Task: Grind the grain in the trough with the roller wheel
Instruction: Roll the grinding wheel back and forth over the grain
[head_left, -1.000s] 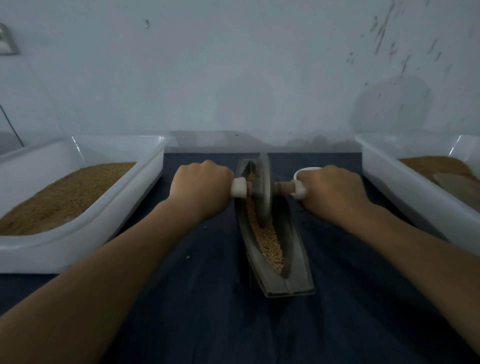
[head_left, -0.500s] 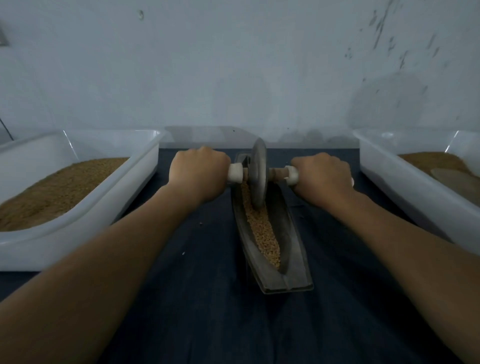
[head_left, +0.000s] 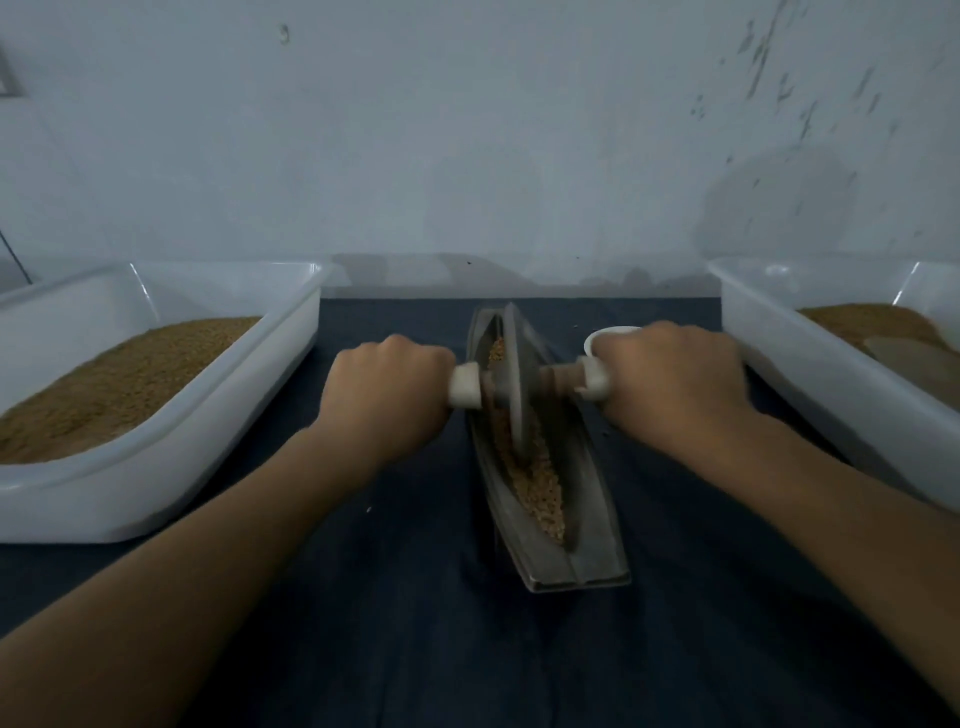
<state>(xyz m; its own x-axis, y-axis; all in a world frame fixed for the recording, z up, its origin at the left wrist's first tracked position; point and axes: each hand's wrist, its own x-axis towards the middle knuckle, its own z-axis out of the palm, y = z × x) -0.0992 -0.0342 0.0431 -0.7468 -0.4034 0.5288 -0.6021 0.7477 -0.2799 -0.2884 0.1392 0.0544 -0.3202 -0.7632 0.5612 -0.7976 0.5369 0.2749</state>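
Roller wheel (head_left: 517, 384) seemingly nearer, between hands (head_left: 387, 397) (head_left: 675, 387).

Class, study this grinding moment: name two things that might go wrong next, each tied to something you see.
Both the left hand and right hand grip the handles of the wheel, so nothing steadies the narrow trough; an uneven push might tip or slide it. The grain lies heaped toward the near end, so rolling back may spill some onto the cloth.

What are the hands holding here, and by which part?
The roller wheel, by its axle: left hand grips the left handle, right hand the right handle.
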